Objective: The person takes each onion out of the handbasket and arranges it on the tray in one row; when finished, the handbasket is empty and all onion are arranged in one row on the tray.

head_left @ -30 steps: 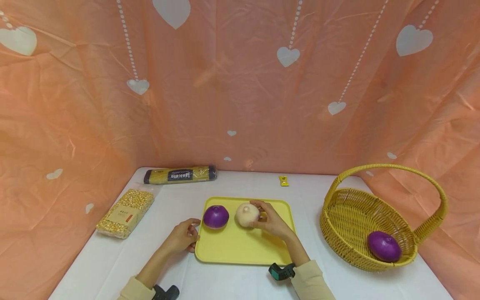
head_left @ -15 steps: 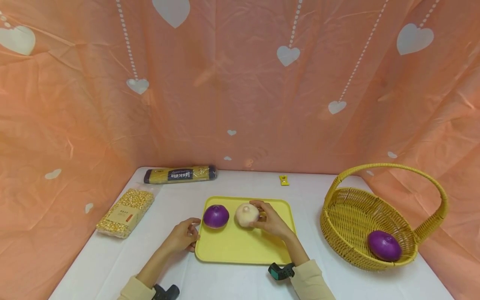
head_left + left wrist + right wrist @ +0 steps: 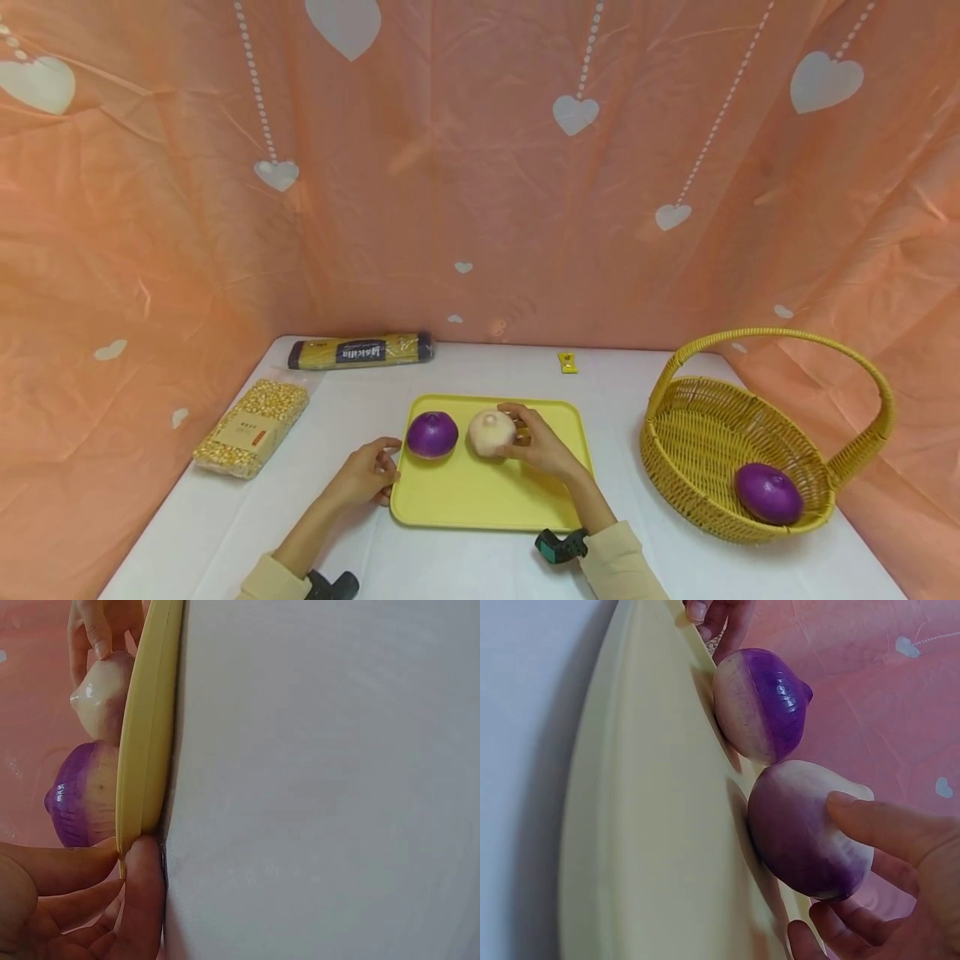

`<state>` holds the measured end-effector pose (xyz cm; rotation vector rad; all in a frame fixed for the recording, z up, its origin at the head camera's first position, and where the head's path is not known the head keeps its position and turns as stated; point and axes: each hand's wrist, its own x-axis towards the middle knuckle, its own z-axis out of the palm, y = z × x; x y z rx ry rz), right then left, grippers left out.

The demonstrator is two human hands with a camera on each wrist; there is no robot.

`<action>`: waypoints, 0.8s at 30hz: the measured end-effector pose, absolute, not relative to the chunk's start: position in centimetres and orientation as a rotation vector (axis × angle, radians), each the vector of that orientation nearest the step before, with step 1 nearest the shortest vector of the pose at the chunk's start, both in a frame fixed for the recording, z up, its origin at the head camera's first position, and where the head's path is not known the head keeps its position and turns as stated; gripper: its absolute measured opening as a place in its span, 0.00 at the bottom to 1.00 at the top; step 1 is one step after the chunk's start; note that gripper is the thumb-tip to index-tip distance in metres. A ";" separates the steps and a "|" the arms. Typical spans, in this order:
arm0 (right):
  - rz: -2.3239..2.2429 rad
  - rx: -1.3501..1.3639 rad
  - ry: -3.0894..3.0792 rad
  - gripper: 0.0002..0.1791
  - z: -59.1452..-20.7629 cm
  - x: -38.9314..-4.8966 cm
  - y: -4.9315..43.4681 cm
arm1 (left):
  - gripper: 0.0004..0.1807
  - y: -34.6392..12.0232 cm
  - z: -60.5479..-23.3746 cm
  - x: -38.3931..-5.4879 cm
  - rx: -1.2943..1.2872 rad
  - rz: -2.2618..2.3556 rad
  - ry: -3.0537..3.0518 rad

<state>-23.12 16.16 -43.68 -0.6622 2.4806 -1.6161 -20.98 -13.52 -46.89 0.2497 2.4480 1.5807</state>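
On the yellow tray (image 3: 480, 500) are two purple-and-white turnips. The one with its purple side up, a turnip (image 3: 432, 435), sits at the tray's left. Beside it, a turnip with its pale side up (image 3: 490, 433) is gripped by my right hand (image 3: 542, 446), thumb on its near side and fingers around the far side. In the right wrist view this pale-side turnip (image 3: 802, 825) rests on or just over the tray, close to the other. My left hand (image 3: 365, 472) pinches the tray's left rim between thumb and fingers, as the left wrist view shows.
A yellow wicker basket (image 3: 675, 492) with a tall handle stands at the right, holding a purple turnip (image 3: 768, 493). Bagged corn kernels (image 3: 255, 425) and a spaghetti pack (image 3: 360, 351) lie at the left and back left. A small yellow packet (image 3: 567, 362) lies at the back.
My right hand and the pale-side-up turnip have shifted very slightly left. My left hand keeps its hold on the tray rim.
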 end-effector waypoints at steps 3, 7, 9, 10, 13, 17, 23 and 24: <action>-1.601 -0.648 2.484 0.33 -43.3 -22.9 16.1 | 0.25 -13.5 -46.9 -21.0 0.243 1.570 2.457; -1.597 -0.647 2.487 0.33 -43.2 -23.0 16.2 | 0.26 -13.5 -46.9 -21.0 0.254 1.595 2.436; -1.600 -0.644 2.483 0.34 -43.2 -23.0 16.3 | 0.27 -13.6 -47.0 -21.1 0.265 1.613 2.420; -1.602 -0.645 2.481 0.34 -43.3 -23.1 16.3 | 0.27 -13.6 -47.0 -21.1 0.267 1.618 2.414; -1.614 -0.650 2.479 0.35 -44.0 -23.5 16.5 | 0.27 -13.6 -46.9 -21.1 0.267 1.611 2.417; -1.618 -0.633 2.503 0.35 -45.6 -24.4 17.2 | 0.26 -13.6 -46.9 -21.0 0.258 1.592 2.428; -1.655 -0.602 2.496 0.36 -45.8 -24.7 18.4 | 0.25 -13.5 -46.9 -21.0 0.260 1.590 2.434; -1.657 -0.606 2.496 0.36 -45.6 -24.6 18.6 | 0.26 -13.5 -46.9 -21.0 0.259 1.591 2.434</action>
